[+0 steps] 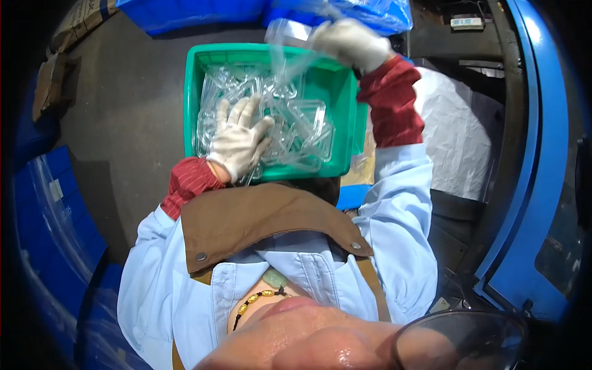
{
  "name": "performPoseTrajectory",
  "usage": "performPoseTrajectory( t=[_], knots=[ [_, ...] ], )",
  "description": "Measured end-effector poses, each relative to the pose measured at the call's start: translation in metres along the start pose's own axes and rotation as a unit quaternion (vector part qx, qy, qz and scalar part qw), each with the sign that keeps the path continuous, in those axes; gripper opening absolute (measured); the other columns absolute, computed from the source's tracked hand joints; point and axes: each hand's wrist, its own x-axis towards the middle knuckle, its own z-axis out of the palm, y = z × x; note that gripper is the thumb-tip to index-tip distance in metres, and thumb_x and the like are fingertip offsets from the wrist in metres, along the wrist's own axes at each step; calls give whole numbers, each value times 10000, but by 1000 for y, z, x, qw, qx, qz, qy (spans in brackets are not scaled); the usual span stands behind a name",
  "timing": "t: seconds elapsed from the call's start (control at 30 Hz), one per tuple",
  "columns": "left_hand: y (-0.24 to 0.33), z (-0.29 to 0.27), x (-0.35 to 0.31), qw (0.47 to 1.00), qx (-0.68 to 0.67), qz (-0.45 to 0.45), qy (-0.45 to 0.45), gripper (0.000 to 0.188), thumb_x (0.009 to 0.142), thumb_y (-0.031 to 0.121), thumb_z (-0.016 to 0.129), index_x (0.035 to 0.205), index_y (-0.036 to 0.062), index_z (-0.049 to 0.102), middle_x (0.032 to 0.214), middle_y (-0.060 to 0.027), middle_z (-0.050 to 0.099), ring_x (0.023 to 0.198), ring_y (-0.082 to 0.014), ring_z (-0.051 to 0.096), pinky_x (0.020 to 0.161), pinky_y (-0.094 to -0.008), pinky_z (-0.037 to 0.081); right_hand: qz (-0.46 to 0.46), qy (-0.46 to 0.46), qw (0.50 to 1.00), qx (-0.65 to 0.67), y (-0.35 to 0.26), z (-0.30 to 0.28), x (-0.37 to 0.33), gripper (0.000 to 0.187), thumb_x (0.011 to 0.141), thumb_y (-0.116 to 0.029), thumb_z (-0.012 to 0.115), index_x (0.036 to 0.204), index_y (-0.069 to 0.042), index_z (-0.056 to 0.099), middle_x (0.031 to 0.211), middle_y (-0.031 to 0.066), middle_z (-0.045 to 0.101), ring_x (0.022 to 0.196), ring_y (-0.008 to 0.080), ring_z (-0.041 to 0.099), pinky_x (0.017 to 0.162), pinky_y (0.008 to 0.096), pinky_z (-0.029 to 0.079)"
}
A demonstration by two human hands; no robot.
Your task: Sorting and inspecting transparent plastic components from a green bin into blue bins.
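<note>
A green bin [353, 126] in front of me holds several clear plastic pieces [308, 117], some with rounded rectangular outlines. On the pieces at the bin's left side rests my left hand [239, 139], in a white glove with fingers spread, holding nothing that I can see. My right hand [354, 44], gloved too, is above the far right corner of the bin with its fingers curled closed. From it a clear plastic piece [287, 32] sticks out to the left, smeared by motion. More blurred clear plastic hangs below that hand, and its exact shape cannot be made out.
Blue containers [179, 15] stand beyond the bin, one with clear plastic film over it. Blue crates [58, 209] are at the left, with a cardboard box [52, 86] farther up. White sheeting [459, 132] lies at the right, beside a blue machine frame [533, 142].
</note>
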Motion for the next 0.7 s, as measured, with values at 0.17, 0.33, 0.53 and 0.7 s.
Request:
performPoseTrajectory(
  t=[0.17,0.33,0.53,0.7],
  knots=[
    [1,0,9,999,15,28,19,320,795,248,603,1100,153,583,1346,-200,344,1252,-341,319,1041,-551,170,-50,246,963,94,27,-23,-16,180,828,-131,562,953,-37,652,797,53,642,679,137,585,614,270,473],
    [-2,7,0,993,-52,22,101,220,738,208,658,950,149,652,1257,-188,459,1131,-342,444,985,-509,294,169,82,952,-243,39,91,-14,372,751,-330,627,1059,-122,647,1068,122,625,1040,280,563,907,352,432],
    [-1,4,-1,976,-65,75,192,234,623,81,718,847,137,681,1128,-190,555,1030,-343,524,908,-448,394,158,85,984,-8,78,114,-11,374,720,-340,628,975,-67,661,885,151,656,829,264,622,762,324,473],
    [4,-5,-4,977,-92,97,164,157,694,89,674,849,115,681,1128,-186,567,1085,-368,501,948,-440,371,151,162,974,-43,53,123,-25,345,717,-371,641,889,-74,676,783,133,654,759,260,624,715,330,480]
  ],
)
